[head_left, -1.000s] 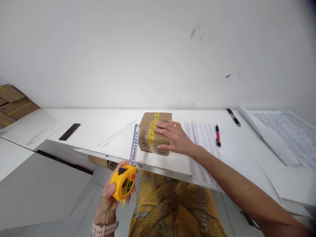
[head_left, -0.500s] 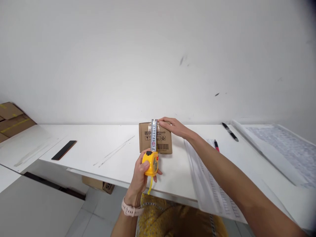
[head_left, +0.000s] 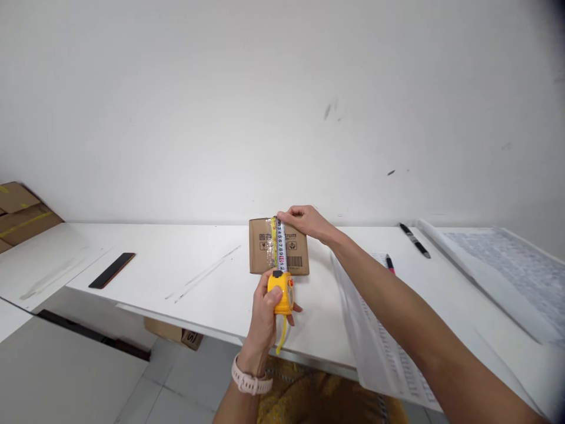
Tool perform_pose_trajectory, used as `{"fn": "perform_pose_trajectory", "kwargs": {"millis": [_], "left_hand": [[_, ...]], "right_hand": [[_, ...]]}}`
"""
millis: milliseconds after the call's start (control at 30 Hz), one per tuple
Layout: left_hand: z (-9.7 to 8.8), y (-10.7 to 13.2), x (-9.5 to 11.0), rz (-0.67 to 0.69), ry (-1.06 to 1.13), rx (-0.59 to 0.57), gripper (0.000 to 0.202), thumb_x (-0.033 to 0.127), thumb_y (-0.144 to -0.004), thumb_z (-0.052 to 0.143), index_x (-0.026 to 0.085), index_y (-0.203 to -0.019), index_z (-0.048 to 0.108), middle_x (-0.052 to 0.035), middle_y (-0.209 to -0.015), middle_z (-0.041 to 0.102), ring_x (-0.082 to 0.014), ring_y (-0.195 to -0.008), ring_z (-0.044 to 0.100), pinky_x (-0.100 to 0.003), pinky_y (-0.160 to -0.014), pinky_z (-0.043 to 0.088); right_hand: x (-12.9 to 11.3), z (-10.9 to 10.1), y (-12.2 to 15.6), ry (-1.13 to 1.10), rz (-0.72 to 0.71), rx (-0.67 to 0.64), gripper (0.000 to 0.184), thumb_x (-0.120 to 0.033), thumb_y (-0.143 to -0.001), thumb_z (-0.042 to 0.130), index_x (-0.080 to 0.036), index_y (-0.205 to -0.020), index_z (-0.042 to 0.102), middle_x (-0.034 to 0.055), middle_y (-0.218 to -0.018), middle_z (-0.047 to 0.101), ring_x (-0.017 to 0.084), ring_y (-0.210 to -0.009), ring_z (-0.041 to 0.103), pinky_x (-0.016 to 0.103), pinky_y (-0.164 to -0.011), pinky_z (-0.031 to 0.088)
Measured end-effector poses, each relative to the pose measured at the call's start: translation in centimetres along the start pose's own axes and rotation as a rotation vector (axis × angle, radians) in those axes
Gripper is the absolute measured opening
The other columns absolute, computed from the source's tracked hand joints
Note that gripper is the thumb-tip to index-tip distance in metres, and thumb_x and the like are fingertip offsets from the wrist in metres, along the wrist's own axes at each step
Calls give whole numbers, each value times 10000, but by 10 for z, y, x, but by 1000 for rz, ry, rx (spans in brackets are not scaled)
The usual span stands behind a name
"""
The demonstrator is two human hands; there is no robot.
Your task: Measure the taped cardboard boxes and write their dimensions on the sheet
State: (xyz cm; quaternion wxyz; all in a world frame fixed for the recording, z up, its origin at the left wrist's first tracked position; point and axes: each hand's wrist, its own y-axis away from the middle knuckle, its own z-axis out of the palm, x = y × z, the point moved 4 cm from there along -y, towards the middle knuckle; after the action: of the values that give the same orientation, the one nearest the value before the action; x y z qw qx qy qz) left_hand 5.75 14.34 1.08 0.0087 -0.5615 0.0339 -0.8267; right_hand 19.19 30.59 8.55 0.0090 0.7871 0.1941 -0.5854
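while the left hand [head_left: 263,309] stays wrapped around the tape measure [head_left: 283,301], the right hand [head_left: 311,223] now pinches its blade [head_left: 282,244] at the box [head_left: 297,250]'s upper edge, apparently steadying it.

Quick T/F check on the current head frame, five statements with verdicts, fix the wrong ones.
1. The left hand holds the yellow tape measure. True.
2. The right hand lies flat on the printed sheets. False: the right hand's fingertips are at the blade's upper end.
3. The blade runs in front of the carton's printed face. True.
4. The pale wristband is on the right wrist. False: the wristband is on the left.
5. A black pen lies right of the carton. True.
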Motion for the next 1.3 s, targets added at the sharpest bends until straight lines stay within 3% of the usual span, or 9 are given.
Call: {"fn": "perform_pose_trajectory", "kwargs": {"millis": [267, 400, 667, 1133, 1300], "left_hand": [[-12, 8, -18, 3, -140, -20, 733, 547, -743, 737, 225, -1331, 440, -66, -1055, 600, -169, -715, 665, -221, -488, 525], [-13, 17, -25, -23, -189, -36, 698, 549, -771, 722, 234, -1332, 451, -70, -1078, 589, -186, -761, 656, -257, -540, 553], [-15, 15, -35, -49, -37, -67, 649, 534, -772, 721, 229, -1295, 488, -71, -1055, 596, -181, -703, 661, -247, -477, 532], [-13, 14, -33, -64, -9, -35, 672, 523, -740, 745, 216, -1279, 484, -74, -1034, 609, -178, -675, 663, -236, -447, 529], [-18, 42, -18, -35, 99, 18, 705, 539, -702, 760, 215, -1275, 508, -92, -1042, 629, -195, -672, 668, -230, -416, 517]], "right_hand": [[-10, 1, 1, 90, 8, 2, 438, -629, -710, 690, -198, -713, 608, 58, -847, 700, 173, -729, 584, 304, -612, 402], [-7, -1, 0, 68, 14, 9, 438, -633, -735, 676, -202, -714, 599, 63, -839, 695, 182, -735, 588, 314, -612, 406], [-4, -2, -2, 45, 1, 4, 447, -640, -727, 689, -201, -709, 605, 77, -841, 702, 186, -722, 593, 321, -599, 411], [-2, -2, -3, 63, -28, 27, 461, -656, -755, 657, -205, -702, 575, 55, -810, 671, 177, -719, 572, 314, -611, 395], [-4, 3, 10, 159, -80, 145, 551, -727, -846, 471, -213, -650, 504, 11, -688, 599, 159, -655, 518, 302, -602, 362]]}}
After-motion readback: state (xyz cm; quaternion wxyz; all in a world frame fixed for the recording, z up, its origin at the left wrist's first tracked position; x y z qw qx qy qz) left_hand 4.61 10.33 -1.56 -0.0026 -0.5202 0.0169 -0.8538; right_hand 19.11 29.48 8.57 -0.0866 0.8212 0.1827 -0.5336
